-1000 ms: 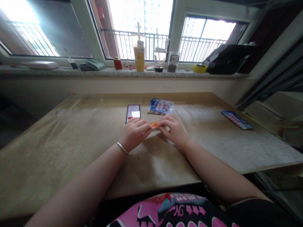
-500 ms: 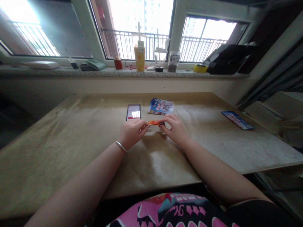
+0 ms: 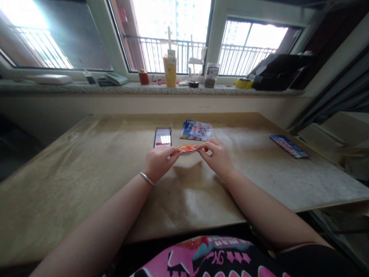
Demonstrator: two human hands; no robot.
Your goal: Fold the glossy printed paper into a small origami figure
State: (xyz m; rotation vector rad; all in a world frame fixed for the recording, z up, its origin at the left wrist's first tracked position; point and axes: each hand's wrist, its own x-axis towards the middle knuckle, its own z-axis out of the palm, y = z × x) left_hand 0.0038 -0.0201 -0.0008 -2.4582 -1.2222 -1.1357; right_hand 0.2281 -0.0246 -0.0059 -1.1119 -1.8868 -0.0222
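Observation:
Between my two hands is a small orange-and-white printed leaflet (image 3: 188,148), raised above the table and seen at a flat angle. Its left end is pinched by the thumb and fingers of my left hand (image 3: 162,159), which has a silver bangle on the wrist. My right hand (image 3: 216,156) pinches the right end the same way. Just beyond my left hand lies a phone (image 3: 163,137) with its screen lit. A fanned stack of blue printed leaflets (image 3: 196,129) rests behind the held one.
Farther right on the brown-covered table (image 3: 100,165) lies another blue printed leaflet or small pile (image 3: 289,146). On the windowsill stand a yellow drink cup (image 3: 170,73), a red jar (image 3: 143,77), a clear container (image 3: 211,75), yellow tape (image 3: 244,83) and a black object (image 3: 278,73).
The held leaflet has tipped, so its orange face shows more and the white part below it has gone from view. My right hand has shifted slightly right.

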